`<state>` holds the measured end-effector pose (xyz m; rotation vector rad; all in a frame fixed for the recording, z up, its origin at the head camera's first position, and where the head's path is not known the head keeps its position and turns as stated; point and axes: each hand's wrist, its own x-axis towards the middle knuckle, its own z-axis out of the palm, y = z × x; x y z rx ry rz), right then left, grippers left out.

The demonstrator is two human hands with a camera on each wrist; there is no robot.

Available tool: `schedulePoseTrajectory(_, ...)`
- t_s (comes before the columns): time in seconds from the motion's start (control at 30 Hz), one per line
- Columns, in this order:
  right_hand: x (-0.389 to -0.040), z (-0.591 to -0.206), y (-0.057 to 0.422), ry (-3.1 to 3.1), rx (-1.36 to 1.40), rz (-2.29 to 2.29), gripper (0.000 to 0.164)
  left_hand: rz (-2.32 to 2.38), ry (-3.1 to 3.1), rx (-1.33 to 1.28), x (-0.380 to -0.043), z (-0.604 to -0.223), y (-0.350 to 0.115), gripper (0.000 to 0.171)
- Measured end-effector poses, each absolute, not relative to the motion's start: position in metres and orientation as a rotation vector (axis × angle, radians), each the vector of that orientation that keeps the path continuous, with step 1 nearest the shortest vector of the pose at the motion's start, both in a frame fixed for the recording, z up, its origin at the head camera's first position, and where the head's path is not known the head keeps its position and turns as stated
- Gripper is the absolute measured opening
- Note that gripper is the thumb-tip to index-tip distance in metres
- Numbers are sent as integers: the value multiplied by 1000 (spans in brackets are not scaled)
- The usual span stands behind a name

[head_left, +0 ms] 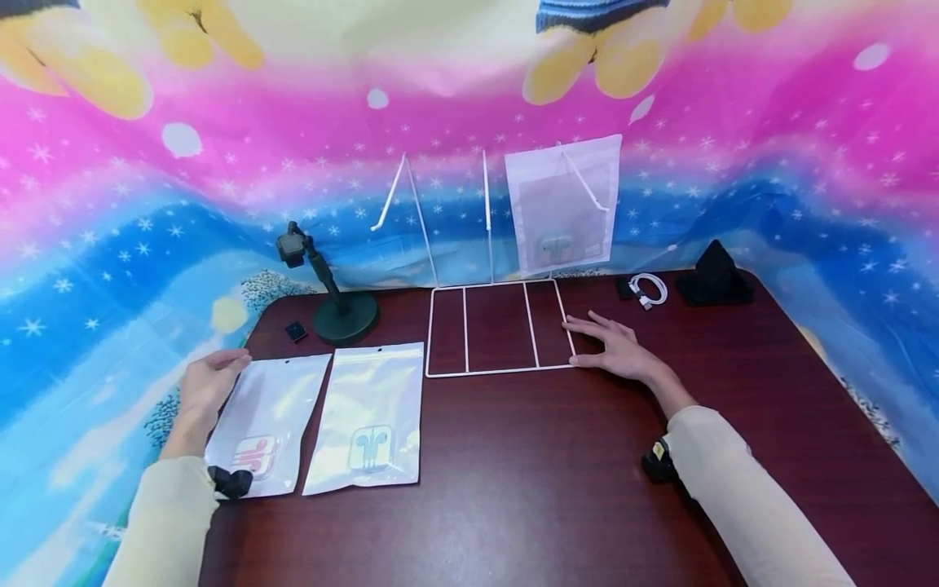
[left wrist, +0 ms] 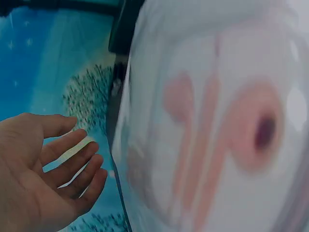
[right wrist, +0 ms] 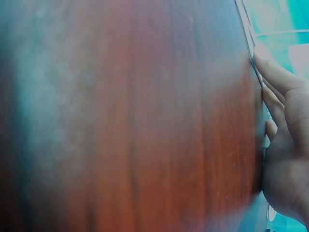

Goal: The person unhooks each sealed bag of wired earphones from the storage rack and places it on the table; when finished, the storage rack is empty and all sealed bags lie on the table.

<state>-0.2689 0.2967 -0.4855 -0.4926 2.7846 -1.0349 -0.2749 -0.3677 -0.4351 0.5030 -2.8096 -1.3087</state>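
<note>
My left hand [head_left: 209, 391] is by the upper left corner of a white zip bag [head_left: 289, 399] holding pink earphones [head_left: 254, 454] in a clear case. In the left wrist view its fingers [left wrist: 72, 169] are loosely bent and hold nothing. Beside that bag lies a second white zip bag [head_left: 381, 375] with blue earphones [head_left: 370, 447]. With fingers spread, my right hand [head_left: 616, 350] touches the right side of a white wire display rack [head_left: 484, 372]. A third bag [head_left: 565, 220] hangs from the rack's right hook. In the right wrist view, part of the hand is cut off.
A dark green stand [head_left: 346, 316] with a camera-like head is behind the bags, near a small black square [head_left: 296, 331]. At the back right lie a coiled white cable [head_left: 649, 289] and a black holder [head_left: 715, 281]. A printed cloth [head_left: 330, 139] surrounds the table [head_left: 513, 489].
</note>
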Motion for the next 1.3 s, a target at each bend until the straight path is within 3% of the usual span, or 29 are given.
schedulePoseTrajectory(0.33, -268, -485, 295, 2783, -501, -1035, 74, -1320, -2821, 91, -288, -418, -278, 46)
schedulePoseTrajectory(0.77, -266, -483, 294, 2785, -499, -1034, 75, -1558, -2902, -260, -307, -434, -170, 40)
schedulePoseTrajectory(1.03, -267, -484, 296, 2786, -506, -1051, 73, -1497, -2982, -282, -319, -446, -137, 39)
schedulePoseTrajectory(1.3, -268, -484, 296, 2786, -514, -1041, 74, -1327, -3067, -337, -320, -451, -132, 49)
